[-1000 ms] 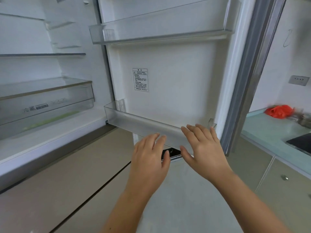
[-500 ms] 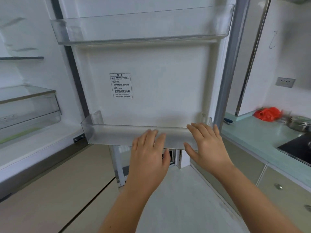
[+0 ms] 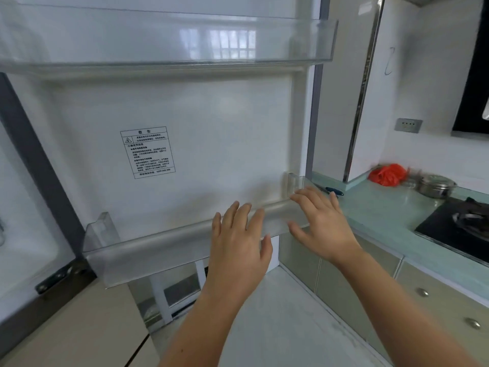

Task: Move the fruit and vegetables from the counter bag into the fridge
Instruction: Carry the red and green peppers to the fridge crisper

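Two hands up at the open fridge door (image 3: 211,144), centre frame. Left hand (image 3: 238,242) flat, fingers spread, laid over the front lip of the lower door bin (image 3: 164,247); right hand (image 3: 321,223) likewise open, at the bin's right end. Neither closed on anything, no produce held. Contact with the bin looks likely, but can't tell touching from just in front.

Upper door bin (image 3: 185,56) across the top of frame, looks bare. Lower bin also looks bare where visible.

Red bag (image 3: 387,174) on the counter (image 3: 383,207) at right of frame, well apart from both hands, just beside a steel pot (image 3: 435,185). Bag contents not visible from here. Stove (image 3: 455,229) at lower right. Small dark item on the counter near the door edge, too blurred to identify.

Step, as judged: fridge opened, door positioned, transfer itself not started. Nothing from the bag loaded in the visible part of the door.

Next move calls for: letting go of the door, turning right, reaching to the bag at the back of the counter, opening it and taking one item at a time. Door needs to hold open unaided; worth checking before turning away. Main fridge shelves mostly out of frame at left, so target spot unclear.
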A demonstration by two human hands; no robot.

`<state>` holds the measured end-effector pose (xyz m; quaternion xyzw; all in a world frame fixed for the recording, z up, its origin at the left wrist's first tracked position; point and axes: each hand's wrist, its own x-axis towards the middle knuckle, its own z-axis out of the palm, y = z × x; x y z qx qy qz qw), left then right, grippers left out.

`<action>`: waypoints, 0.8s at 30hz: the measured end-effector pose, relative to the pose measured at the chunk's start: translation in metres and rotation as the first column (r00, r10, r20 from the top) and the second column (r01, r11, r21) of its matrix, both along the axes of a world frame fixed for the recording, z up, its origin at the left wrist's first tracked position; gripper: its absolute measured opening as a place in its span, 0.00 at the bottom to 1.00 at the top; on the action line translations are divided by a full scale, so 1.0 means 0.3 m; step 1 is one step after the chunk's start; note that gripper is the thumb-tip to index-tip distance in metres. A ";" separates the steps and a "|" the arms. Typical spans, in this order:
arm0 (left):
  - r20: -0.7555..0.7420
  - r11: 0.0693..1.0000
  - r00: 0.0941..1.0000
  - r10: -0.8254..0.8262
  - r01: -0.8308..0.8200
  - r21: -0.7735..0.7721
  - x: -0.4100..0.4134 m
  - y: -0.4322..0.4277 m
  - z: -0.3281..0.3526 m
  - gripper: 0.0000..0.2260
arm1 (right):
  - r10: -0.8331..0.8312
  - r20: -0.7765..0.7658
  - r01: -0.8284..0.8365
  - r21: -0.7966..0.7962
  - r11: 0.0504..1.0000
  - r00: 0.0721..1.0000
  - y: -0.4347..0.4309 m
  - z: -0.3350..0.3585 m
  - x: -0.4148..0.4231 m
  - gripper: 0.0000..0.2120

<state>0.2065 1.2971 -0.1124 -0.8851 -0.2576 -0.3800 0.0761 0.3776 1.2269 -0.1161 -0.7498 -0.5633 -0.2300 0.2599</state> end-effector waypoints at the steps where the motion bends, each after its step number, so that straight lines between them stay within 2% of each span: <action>1: 0.002 1.000 1.000 -0.007 0.007 0.003 0.008 0.013 -0.004 0.19 | -0.004 -0.012 0.004 0.001 1.000 1.000 0.013 0.000 0.009 0.24; 12: 0.050 0.993 0.992 -0.118 0.116 0.030 0.072 0.071 -0.013 0.18 | -0.068 -0.033 0.069 0.032 0.997 0.997 0.034 -0.003 0.033 0.27; 18: 0.102 0.936 0.930 -0.353 0.351 0.035 0.232 -0.059 -0.045 0.17 | -0.309 -0.027 0.310 0.090 0.946 0.951 -0.184 -0.016 0.031 0.22; 24: 0.062 0.795 0.795 -0.603 0.605 -0.032 0.427 -0.299 -0.089 0.17 | -0.587 -0.010 0.586 0.074 0.807 0.810 -0.531 -0.049 0.052 0.21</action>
